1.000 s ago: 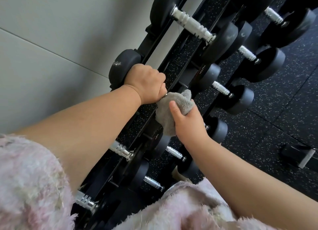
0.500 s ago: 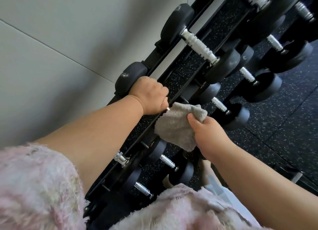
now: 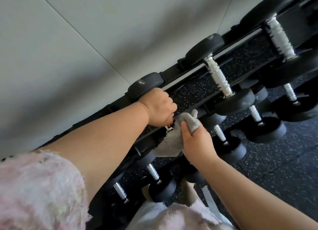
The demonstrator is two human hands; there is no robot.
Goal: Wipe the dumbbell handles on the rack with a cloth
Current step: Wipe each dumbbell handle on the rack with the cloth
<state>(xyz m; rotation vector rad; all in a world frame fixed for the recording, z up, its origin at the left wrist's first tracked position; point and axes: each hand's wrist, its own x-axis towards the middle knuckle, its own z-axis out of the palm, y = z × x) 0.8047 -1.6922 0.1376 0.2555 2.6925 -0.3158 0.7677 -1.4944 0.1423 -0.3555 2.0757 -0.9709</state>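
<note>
The left hand (image 3: 159,107) has its fingers curled round a top-row handle (image 3: 167,127) on the rack (image 3: 189,92), by a black head (image 3: 144,85); the right hand (image 3: 197,140) grips the grey cloth (image 3: 169,143), bunched against the bare chrome just beside that fist. I'd wrap the cloth round the bar and twist along it, shifting the left grip to bare the rest. Room is tight: rack bars either side, wall (image 3: 68,57) behind, next dumbbell (image 3: 218,76) well apart

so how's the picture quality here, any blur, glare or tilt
Head view: soft all over, steeply tilted; the chrome handles are blown out white; the black heads lose detail in shadow; the sleeve at lower left is smeared; cloth, left hand and right hand are readable.
</note>
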